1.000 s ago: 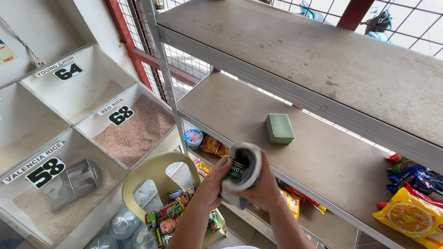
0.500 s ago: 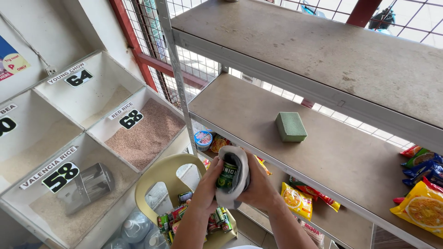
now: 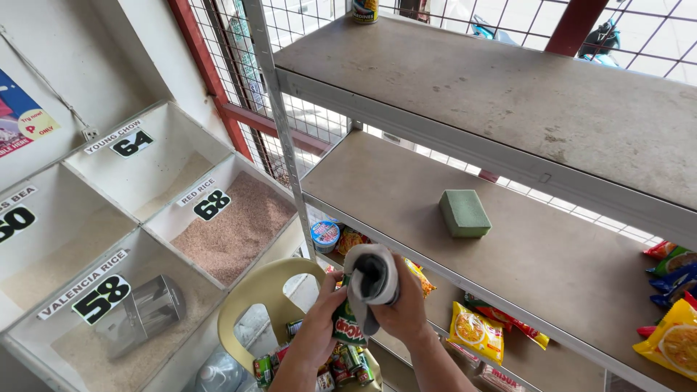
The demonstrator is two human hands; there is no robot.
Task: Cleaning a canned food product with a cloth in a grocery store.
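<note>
Both my hands are low in the middle of the view, in front of a metal shelf (image 3: 552,268). My left hand (image 3: 318,330) grips the lower part of a green and red can (image 3: 347,332). A grey and white cloth (image 3: 372,278) is wrapped over the can's top, and my right hand (image 3: 408,313) presses it there. A green sponge block (image 3: 463,213) lies alone on the middle shelf board, above and to the right of my hands.
Open rice bins (image 3: 232,225) with price signs fill the left; one holds a metal scoop (image 3: 149,312). A yellow plastic chair (image 3: 250,301) below carries several cans (image 3: 350,361). Snack packets (image 3: 475,332) lie on the lower board, more packets (image 3: 671,341) at the right edge. Wire mesh stands behind.
The can has tipped so its label faces down and left, and the cloth now covers its top end. My hands have dropped slightly lower in view.
</note>
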